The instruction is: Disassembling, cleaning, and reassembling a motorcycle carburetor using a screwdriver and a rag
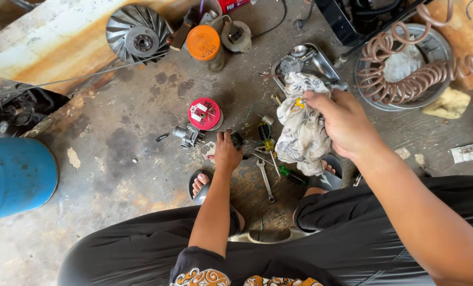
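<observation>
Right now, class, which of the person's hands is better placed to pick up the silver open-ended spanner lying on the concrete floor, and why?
Probably the left hand: it rests low on the floor, close to the silver spanner. The right hand is raised, gripping a crumpled patterned white rag.

Wrench [265, 180] between feet (tin [204, 114] beyond)

- One view only, from a camera worn on the person's head.
- It looks steeply down past the knees to a stained concrete floor [130, 159].
- It sits close: both forearms reach from the bottom edge toward mid-frame.
- The top edge takes in a metal tray [326, 63] and a coiled hose [406, 79], farther off.
</observation>
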